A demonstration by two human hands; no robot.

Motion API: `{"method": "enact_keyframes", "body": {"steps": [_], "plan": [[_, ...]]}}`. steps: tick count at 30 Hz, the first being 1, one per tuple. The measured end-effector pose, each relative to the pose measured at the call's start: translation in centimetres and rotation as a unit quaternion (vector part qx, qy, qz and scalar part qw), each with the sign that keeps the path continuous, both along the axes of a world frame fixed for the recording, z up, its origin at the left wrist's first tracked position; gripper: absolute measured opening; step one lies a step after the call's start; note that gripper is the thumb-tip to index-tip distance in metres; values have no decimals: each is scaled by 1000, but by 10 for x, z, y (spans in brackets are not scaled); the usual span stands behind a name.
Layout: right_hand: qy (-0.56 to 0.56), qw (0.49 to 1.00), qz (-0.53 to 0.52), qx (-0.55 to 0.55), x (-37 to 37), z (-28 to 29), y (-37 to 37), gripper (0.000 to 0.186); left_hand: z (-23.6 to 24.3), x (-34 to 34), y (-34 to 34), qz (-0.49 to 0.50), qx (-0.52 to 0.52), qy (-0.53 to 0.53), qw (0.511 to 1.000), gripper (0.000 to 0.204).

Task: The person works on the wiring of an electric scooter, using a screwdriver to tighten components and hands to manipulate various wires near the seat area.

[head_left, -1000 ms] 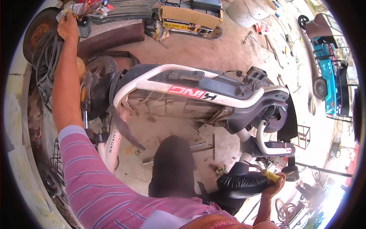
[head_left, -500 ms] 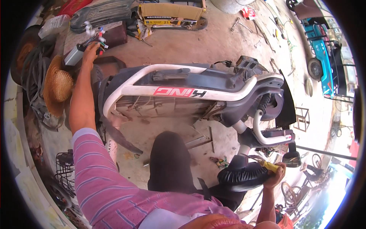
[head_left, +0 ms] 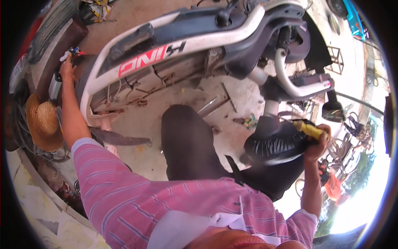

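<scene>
— Where is the left hand (head_left: 67, 68)?

— Stretched out to the far left, at the rear end of the stripped scooter (head_left: 186, 50). The fingers rest on or close around something small by a bundle of coloured wires (head_left: 74, 52); the grip itself is too small and turned away, so I cannot tell whether it is closed on anything.

— And the right hand (head_left: 317, 143)?

— On the near right, closed around a tool with a yellow handle (head_left: 307, 129), a screwdriver by the look of it. Its working end points left, toward a black ribbed seat (head_left: 275, 145) that lies just beside the hand.

— How does the scooter lie?

— Across the far part of the view, its white and black body panels running from left to right, with red lettering on the side. The frame under the panels is bare. The front end with the white curved tubes (head_left: 290, 81) is on the right, above the seat.

— What is under it?

— A dusty concrete floor (head_left: 149, 120), with a metal rod (head_left: 211, 106) and small bits lying between the scooter and the person's dark-trousered knee (head_left: 188, 137).

— Anything else on the left?

— A straw hat (head_left: 42, 124) at the left edge, near the forearm in its pink striped sleeve (head_left: 120, 195), among dark cables and clutter.
</scene>
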State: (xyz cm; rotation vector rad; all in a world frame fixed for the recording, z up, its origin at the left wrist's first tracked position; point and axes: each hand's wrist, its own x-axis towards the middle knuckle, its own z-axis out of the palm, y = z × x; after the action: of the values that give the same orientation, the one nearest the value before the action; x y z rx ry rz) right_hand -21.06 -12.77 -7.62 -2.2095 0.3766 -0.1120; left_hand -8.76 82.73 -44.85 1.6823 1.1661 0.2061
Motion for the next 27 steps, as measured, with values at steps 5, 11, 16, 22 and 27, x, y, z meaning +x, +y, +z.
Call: {"method": "enact_keyframes", "body": {"steps": [5,11,16,22,27], "plan": [[0,999,4,44,4,-12,-7,48,39,-10,25,100,15,-56,993,61],[3,1000,14,10,0,-5,-5,47,34,-3,-16,65,49,-101,992,89],[-31,983,102,-149,-5,-10,-36,20,20,7,-1,103,63,-35,992,50],[-62,967,125,-214,-7,-6,-33,18,97,-21,-50,200,177,-87,960,30],[-81,943,178,-270,0,-16,-37,43,159,-42,23,257,320,-71,909,25]]}}
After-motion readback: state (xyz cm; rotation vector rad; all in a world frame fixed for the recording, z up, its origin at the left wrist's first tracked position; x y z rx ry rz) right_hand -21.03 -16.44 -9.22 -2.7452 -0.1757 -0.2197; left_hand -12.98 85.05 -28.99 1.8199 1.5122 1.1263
